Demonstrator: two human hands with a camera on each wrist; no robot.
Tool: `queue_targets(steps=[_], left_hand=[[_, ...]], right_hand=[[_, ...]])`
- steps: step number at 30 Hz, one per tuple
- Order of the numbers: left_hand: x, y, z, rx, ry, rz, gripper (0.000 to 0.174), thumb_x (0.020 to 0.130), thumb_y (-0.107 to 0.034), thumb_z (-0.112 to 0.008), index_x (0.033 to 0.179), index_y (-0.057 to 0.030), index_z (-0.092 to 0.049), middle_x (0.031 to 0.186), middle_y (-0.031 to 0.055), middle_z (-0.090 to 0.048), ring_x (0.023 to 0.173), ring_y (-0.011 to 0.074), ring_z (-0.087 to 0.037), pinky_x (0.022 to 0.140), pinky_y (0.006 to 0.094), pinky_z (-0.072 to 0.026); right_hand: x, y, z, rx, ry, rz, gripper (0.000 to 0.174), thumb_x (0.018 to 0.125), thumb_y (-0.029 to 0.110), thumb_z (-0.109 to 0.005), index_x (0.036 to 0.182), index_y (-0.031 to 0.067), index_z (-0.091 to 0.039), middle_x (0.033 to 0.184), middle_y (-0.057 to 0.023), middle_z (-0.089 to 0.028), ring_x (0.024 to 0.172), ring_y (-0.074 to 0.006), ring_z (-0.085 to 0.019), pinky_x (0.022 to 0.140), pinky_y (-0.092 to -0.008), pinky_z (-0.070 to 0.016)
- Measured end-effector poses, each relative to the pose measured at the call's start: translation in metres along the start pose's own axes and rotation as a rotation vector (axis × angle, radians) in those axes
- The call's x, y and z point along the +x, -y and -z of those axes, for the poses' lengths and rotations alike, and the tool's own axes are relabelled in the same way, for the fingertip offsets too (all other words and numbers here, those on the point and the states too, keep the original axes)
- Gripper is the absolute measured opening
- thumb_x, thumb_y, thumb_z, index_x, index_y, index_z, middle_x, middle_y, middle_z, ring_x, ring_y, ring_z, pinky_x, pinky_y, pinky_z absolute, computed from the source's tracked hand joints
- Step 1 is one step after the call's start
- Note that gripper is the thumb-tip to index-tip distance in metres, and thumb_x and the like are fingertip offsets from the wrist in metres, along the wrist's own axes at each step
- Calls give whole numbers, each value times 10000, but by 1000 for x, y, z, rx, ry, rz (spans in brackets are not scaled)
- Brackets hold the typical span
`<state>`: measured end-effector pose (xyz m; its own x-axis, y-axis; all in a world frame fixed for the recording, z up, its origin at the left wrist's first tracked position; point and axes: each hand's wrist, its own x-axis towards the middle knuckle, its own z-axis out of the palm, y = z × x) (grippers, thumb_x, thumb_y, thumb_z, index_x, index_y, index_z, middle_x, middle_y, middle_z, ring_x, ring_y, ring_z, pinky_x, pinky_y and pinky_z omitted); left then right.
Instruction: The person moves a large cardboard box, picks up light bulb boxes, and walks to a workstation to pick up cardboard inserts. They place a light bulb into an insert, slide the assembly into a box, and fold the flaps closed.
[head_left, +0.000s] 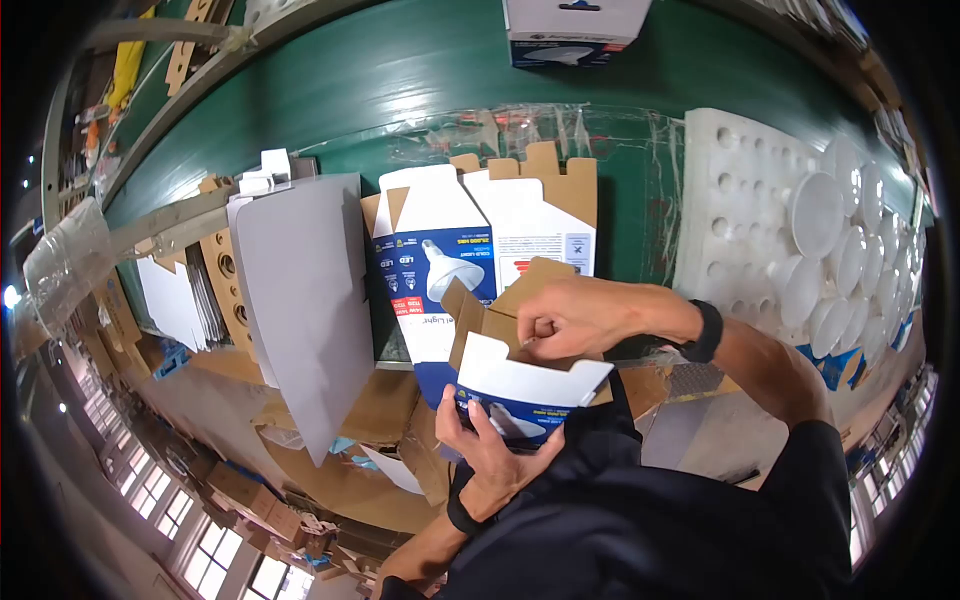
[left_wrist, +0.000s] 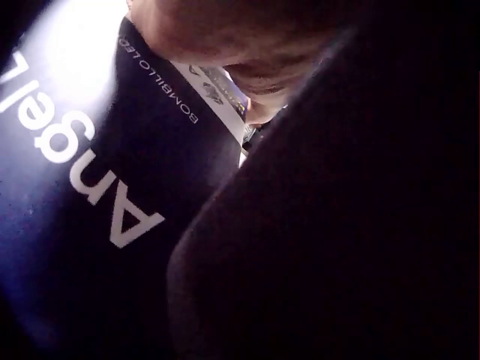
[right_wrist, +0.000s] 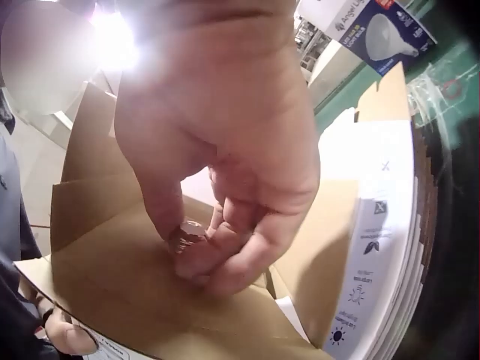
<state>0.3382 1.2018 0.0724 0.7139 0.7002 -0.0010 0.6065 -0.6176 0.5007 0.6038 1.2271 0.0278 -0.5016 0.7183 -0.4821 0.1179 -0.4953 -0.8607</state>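
Observation:
An open blue and white box [head_left: 515,418] with brown inner flaps is tilted in front of the person's torso. The left hand [head_left: 490,462] grips it from below, fingers on its printed front; one digit of that hand [right_wrist: 71,335] shows at the rim in the right wrist view. Inside the box opening, the right hand [head_left: 580,318] pinches a small silvery, ridged piece [right_wrist: 190,229] between thumb and curled fingers. Whatever lies under the piece is hidden by that hand. In the left wrist view, the box's lettered blue side [left_wrist: 150,135] fills the left and dark cloth the right.
Flattened printed cartons [head_left: 460,235] lie on the green table [head_left: 330,110] behind the box. Grey-white sheets [head_left: 305,300] stand to the left. At right, a white foam tray [head_left: 705,215] stands beside round white bulbs [head_left: 817,215]. Another box [head_left: 575,35] sits at the back.

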Motion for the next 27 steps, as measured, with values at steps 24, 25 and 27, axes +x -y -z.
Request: queue_targets(steps=[24,25,27], left_hand=[[-19,13,20,52,44,72,1276,720,-504,-804,1564,55,-27,1581,309,-110,1460,474,-161,1153,623,-187],[-21,14,20,59,59,67,1276,720,-504,-804,1564,55,-27,1581,309,-110,1460,474,-161,1153,623,-187],[-23,16,23,119,107,94,1288,700,-541,-816,1571,13,-48,1543,371,-100,1420,515,-192,1109,657,-216]], right_hand=[[65,21,-5,-151,-17,195,278,737,320,-739,680,54,-684,643,-45,-651,619,-184,-627,563,-325,-484],[69,16,-1,-52,-33,288,267,754,325,-761,719,66,-705,699,-38,-683,691,-178,-672,598,-323,-509],[98,49,29,-135,75,171,244,769,304,-779,744,68,-721,702,-33,-685,699,-174,-675,606,-314,-517]])
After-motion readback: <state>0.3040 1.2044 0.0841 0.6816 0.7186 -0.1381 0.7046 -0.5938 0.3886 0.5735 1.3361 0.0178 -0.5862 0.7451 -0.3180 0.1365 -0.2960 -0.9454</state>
